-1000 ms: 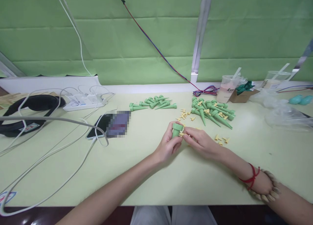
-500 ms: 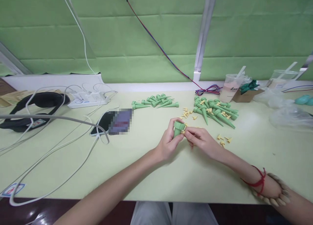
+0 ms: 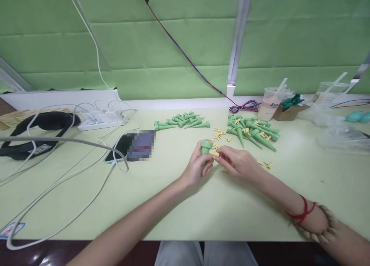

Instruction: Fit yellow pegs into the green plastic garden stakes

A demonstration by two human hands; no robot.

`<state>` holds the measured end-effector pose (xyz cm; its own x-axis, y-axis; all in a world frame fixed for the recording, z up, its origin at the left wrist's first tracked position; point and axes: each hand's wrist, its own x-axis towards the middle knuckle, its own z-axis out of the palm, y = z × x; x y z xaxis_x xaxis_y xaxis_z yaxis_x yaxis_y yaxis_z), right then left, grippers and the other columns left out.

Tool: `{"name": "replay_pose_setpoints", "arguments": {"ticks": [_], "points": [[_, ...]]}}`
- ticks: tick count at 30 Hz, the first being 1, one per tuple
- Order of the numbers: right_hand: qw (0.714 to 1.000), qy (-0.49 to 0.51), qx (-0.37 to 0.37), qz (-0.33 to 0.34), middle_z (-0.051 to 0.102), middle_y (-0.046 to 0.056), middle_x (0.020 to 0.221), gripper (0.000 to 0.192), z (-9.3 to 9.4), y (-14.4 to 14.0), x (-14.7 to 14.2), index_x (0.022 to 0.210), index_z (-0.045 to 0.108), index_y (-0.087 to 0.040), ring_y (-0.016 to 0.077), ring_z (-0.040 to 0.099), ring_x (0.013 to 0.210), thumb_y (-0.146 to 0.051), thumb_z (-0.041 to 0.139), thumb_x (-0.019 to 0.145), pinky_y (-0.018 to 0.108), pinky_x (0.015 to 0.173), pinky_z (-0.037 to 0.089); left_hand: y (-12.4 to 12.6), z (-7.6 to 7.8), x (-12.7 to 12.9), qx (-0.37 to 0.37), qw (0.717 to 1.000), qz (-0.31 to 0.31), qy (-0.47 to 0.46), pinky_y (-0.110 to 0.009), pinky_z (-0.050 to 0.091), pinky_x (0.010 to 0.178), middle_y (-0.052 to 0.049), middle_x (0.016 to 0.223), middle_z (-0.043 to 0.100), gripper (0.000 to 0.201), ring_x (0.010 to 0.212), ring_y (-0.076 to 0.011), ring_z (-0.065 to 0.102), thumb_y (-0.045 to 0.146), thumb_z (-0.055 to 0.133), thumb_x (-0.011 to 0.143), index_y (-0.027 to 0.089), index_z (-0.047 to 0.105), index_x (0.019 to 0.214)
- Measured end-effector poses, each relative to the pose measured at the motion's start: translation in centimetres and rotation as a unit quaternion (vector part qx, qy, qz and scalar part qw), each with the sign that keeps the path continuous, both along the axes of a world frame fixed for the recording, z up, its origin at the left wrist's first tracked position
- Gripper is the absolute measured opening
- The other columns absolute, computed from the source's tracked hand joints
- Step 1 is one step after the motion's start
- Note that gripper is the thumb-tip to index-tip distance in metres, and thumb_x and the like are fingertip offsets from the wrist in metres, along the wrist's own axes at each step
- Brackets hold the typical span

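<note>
Nearest to us, two bare forearms reach out over a pale green table (image 3: 173, 212); the right wrist wears a red string (image 3: 300, 214) and a bead bracelet (image 3: 318, 229). At mid-table our left hand (image 3: 196, 167) is curled around a green spike (image 3: 206, 148), held upright with its wide cap on top. Our right hand (image 3: 241, 165) meets it from the right, fingertips pinched narrowly on a small yellow peg (image 3: 214, 153) that touches the spike's side just under the cap. More yellow pegs (image 3: 219, 134) lie scattered just beyond the hands, and a few (image 3: 267, 165) beside the right hand. Left of the hands lies a phone (image 3: 127, 147) with white cables (image 3: 72, 173) trailing around it. Farther back sit two heaps of green spikes, one (image 3: 182, 121) centre-left, one (image 3: 254, 131) mixed with pegs to the right. Against the green wall (image 3: 173, 46) stand a power strip (image 3: 101, 119), a headset (image 3: 34, 131), a cup (image 3: 268, 104) and a box (image 3: 287, 111).
</note>
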<state>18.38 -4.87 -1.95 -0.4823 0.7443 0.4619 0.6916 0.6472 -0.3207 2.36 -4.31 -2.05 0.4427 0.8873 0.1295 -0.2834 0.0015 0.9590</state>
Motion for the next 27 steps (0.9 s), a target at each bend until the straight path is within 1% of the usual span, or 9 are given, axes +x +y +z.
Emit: {"name": "replay_pose_setpoints", "arguments": {"ticks": [3, 8, 13, 15, 18, 21, 23, 25, 27], "points": [[0.998, -0.048, 0.042, 0.010, 0.055, 0.003, 0.071, 0.029, -0.3, 0.5, 0.3, 0.081, 0.048, -0.018, 0.0122, 0.047, 0.057, -0.035, 0.029, 0.094, 0.024, 0.052, 0.028, 0.2, 0.0, 0.2, -0.047, 0.999, -0.020, -0.017, -0.017, 0.020, 0.035, 0.014, 0.033, 0.026, 0.013, 0.028, -0.0060, 0.019, 0.016, 0.044, 0.074, 0.022, 0.036, 0.082], [0.999, -0.014, -0.036, 0.028, 0.052, 0.001, 0.070, 0.026, -0.8, 0.3, -0.2, 0.076, 0.045, -0.019, 0.0118, 0.046, 0.059, -0.029, 0.029, 0.094, 0.023, 0.055, 0.031, 0.2, -0.5, 0.4, -0.086, 0.996, -0.027, -0.012, -0.017, 0.015, 0.031, 0.013, 0.032, 0.026, 0.009, 0.026, -0.0061, 0.016, 0.017, 0.042, 0.073, 0.022, 0.035, 0.075], [0.990, 0.110, -0.089, 0.022, 0.047, -0.001, 0.061, 0.030, -0.6, -0.3, -0.9, 0.065, 0.041, -0.019, 0.0109, 0.043, 0.056, -0.030, 0.034, 0.092, 0.023, 0.054, 0.033, 0.0, -0.6, 0.3, -0.033, 0.999, 0.003, 0.002, -0.017, 0.019, 0.036, 0.013, 0.039, 0.029, 0.011, 0.029, -0.0045, 0.022, 0.017, 0.043, 0.073, 0.022, 0.036, 0.081], [0.980, 0.147, -0.135, 0.017, 0.046, -0.002, 0.056, 0.032, -0.3, -0.5, -1.1, 0.064, 0.041, -0.019, 0.0107, 0.042, 0.052, -0.034, 0.035, 0.091, 0.023, 0.052, 0.033, -0.1, -0.7, 0.1, -0.001, 1.000, 0.012, 0.020, -0.018, 0.020, 0.038, 0.013, 0.041, 0.028, 0.015, 0.030, -0.0049, 0.023, 0.017, 0.041, 0.075, 0.022, 0.038, 0.089], [0.939, 0.223, -0.255, 0.055, 0.047, -0.004, 0.050, 0.034, 0.0, -0.7, -1.1, 0.066, 0.044, -0.019, 0.0106, 0.047, 0.049, -0.041, 0.037, 0.090, 0.023, 0.052, 0.037, -0.2, -0.8, -0.3, 0.057, 0.996, 0.022, 0.057, -0.019, 0.019, 0.039, 0.012, 0.042, 0.026, 0.023, 0.035, -0.0065, 0.024, 0.018, 0.041, 0.077, 0.023, 0.039, 0.099], [0.847, 0.335, -0.392, 0.126, 0.041, -0.007, 0.049, 0.036, -0.1, -0.6, -1.3, 0.064, 0.038, -0.019, 0.0089, 0.047, 0.043, -0.046, 0.042, 0.087, 0.024, 0.051, 0.042, -0.3, -0.7, -0.6, 0.106, 0.991, 0.028, 0.082, -0.019, 0.020, 0.041, 0.010, 0.045, 0.030, 0.025, 0.038, -0.0067, 0.026, 0.020, 0.043, 0.078, 0.022, 0.038, 0.103], [0.790, 0.381, -0.455, 0.155, 0.037, -0.008, 0.051, 0.039, -0.4, -0.4, -1.5, 0.062, 0.034, -0.019, 0.0069, 0.045, 0.039, -0.049, 0.045, 0.085, 0.023, 0.047, 0.043, -0.4, -0.6, -0.7, 0.121, 0.988, 0.027, 0.087, -0.019, 0.021, 0.042, 0.010, 0.047, 0.032, 0.025, 0.039, -0.0063, 0.027, 0.020, 0.044, 0.079, 0.022, 0.038, 0.103], [0.775, 0.394, -0.468, 0.157, 0.037, -0.008, 0.054, 0.039, -0.7, -0.3, -1.7, 0.063, 0.034, -0.019, 0.0059, 0.044, 0.038, -0.051, 0.045, 0.084, 0.023, 0.044, 0.042, -0.4, -0.5, -0.6, 0.122, 0.988, 0.024, 0.086, -0.019, 0.021, 0.042, 0.010, 0.047, 0.032, 0.025, 0.038, -0.0061, 0.026, 0.020, 0.044, 0.080, 0.022, 0.038, 0.104], [0.794, 0.388, -0.445, 0.143, 0.040, -0.007, 0.055, 0.040, -0.9, -0.3, -1.8, 0.064, 0.036, -0.019, 0.0060, 0.045, 0.039, -0.052, 0.041, 0.085, 0.022, 0.043, 0.041, -0.4, -0.3, -0.6, 0.111, 0.990, 0.028, 0.085, -0.019, 0.021, 0.042, 0.010, 0.046, 0.031, 0.026, 0.038, -0.0063, 0.026, 0.020, 0.044, 0.079, 0.022, 0.038, 0.104]]}}
